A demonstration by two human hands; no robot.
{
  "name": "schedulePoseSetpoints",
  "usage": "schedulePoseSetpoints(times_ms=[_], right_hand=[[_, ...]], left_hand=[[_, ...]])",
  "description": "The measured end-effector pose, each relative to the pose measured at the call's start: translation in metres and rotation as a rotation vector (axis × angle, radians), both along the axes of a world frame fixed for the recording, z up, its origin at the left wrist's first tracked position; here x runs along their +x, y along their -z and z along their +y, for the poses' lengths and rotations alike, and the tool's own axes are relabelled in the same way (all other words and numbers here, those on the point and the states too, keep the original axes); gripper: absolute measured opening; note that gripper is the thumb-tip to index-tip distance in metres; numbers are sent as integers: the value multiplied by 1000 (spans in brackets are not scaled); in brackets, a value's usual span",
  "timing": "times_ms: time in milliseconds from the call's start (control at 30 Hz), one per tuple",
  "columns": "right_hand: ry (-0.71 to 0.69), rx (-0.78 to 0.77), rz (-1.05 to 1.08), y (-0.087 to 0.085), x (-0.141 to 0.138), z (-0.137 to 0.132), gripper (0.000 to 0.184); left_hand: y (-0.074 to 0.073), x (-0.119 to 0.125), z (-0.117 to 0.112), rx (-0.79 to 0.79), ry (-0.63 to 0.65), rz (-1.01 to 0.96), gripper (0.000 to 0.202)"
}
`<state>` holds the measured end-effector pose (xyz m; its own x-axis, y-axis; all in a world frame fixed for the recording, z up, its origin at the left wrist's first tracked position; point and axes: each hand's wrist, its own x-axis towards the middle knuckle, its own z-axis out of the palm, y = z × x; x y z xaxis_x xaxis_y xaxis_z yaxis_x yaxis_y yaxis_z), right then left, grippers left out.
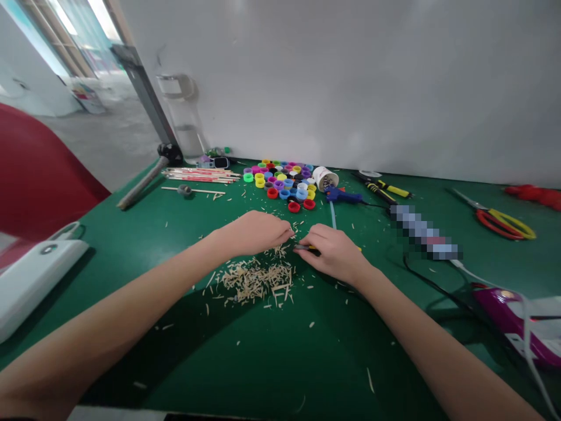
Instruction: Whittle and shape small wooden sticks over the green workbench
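Note:
My left hand [256, 232] rests on the green table [272, 362], fingers pinched together over a pile of small cut wooden stick pieces [256, 280]; what it pinches is too small to name. My right hand [333, 252] is closed round a small tool with a dark tip and a yellow handle [307, 248], its tip pointing at my left fingertips. The two hands almost touch just above the pile.
Behind the hands lie several coloured plastic rings [284, 182], a white cup on its side [325, 178], a blue glue gun [344, 196], wooden sticks [199, 174], yellow-black cutters [385, 188], scissors [499, 219]. A white device [30, 278] sits left, a purple one [512, 316] right.

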<state>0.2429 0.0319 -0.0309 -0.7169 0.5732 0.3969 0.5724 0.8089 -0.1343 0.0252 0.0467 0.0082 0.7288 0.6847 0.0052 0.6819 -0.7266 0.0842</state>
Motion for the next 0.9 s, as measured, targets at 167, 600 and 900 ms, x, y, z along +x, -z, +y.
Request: schedulePoseSetpoints(times_ms=[167,600,900], right_hand=[[0,31,3,0,0,0,22],[-26,-40,46,-4,2,3,19],[14,-181,45,-6,-3,11,18]], left_hand=[[0,2,0,-16,13,-6,40],[-4,0,1,-82,43,-5,42],[-6,1,4,-127,72,-8,38]])
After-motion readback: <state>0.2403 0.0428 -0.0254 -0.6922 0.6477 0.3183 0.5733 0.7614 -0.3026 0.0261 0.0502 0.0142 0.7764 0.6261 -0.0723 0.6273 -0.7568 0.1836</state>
